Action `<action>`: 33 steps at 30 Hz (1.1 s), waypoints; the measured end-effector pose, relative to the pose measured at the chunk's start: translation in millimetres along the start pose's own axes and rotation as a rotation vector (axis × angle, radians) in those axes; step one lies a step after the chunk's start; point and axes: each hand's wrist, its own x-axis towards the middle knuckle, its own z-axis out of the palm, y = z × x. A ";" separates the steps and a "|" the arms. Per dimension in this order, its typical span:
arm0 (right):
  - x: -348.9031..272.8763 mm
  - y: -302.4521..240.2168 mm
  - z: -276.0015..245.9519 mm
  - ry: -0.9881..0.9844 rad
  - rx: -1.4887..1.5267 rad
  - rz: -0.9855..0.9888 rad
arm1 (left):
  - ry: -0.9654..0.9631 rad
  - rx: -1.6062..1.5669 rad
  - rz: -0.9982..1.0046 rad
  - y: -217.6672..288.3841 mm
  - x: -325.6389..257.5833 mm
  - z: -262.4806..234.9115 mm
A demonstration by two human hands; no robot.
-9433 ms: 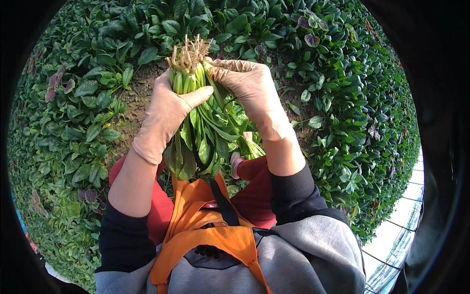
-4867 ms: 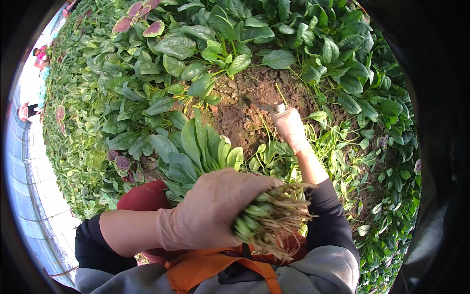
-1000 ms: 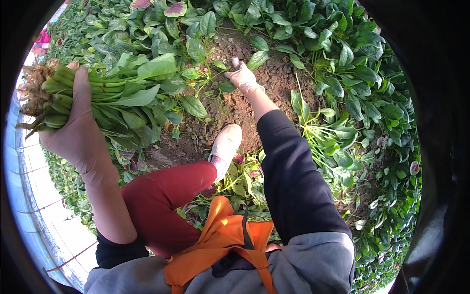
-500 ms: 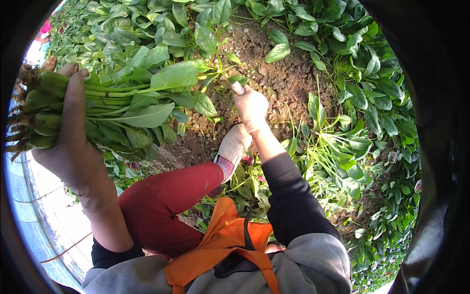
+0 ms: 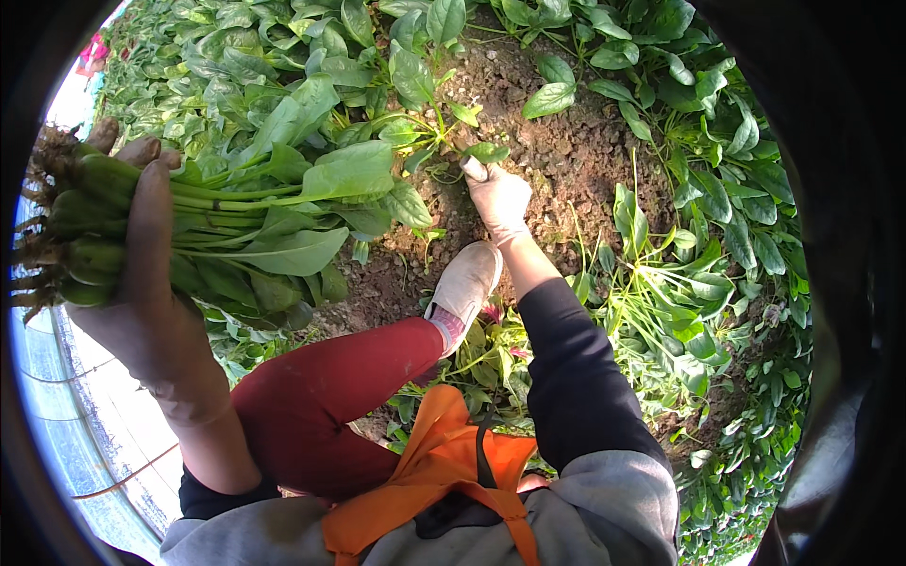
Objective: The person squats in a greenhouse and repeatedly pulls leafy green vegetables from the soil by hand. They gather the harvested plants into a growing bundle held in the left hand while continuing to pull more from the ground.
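Observation:
My left hand (image 5: 149, 292), in a thin glove, is wrapped round a thick bunch of spinach (image 5: 297, 250). The bunch lies sideways, its brown roots (image 5: 38, 217) at the far left and its leaves pointing right. My right hand (image 5: 500, 200) is closed low over the soil, just beyond my shoe. Something pale shows at the thumb's tip; I cannot make out what it is. A single spinach leaf (image 5: 489, 152) sits right at that thumb, beside a small spinach plant (image 5: 436, 132) growing in the ground. What the right fingers hold is hidden.
Dense spinach (image 5: 236, 57) grows across the far left and along the right side. Bare brown soil (image 5: 538, 137) lies between. Loose pale-stemmed plants (image 5: 661, 292) spread to the right of my right arm. My shoe (image 5: 467, 280) stands on the soil; plastic sheeting (image 5: 104, 415) borders the left.
The ground, plants, shoe and right hand have shifted slightly right and down in the picture. The right hand stays closed by the small plant, and the left hand still grips the bunch.

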 end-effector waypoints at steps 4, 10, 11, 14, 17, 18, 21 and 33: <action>31.9 -20.5 3.6 -0.024 0.258 -0.043 | -0.052 0.032 0.036 2.9 -0.9 5.1; 34.9 -37.5 -19.8 -0.018 0.024 -0.417 | -0.010 -0.133 -0.143 12.1 -4.8 12.4; 34.7 -44.1 -20.4 0.136 0.035 -0.485 | -0.004 -0.142 -0.141 12.5 -4.4 14.4; 69.1 -76.9 -11.4 -0.017 0.027 -0.433 | -0.022 -0.112 -0.140 15.0 -3.7 16.8; 109.5 -101.2 9.3 -0.021 0.315 -0.356 | -0.045 -0.243 -0.166 13.3 -2.0 20.1; 120.3 -101.4 13.1 -0.061 0.353 -0.386 | -0.056 -0.304 -0.208 14.1 -3.0 19.4; 127.8 -98.3 20.1 -0.229 0.458 -0.412 | -0.076 -0.247 -0.181 9.4 -0.6 20.6; 86.6 -128.9 -69.6 0.179 0.340 -0.398 | -0.045 -0.238 -0.111 11.5 -6.0 6.7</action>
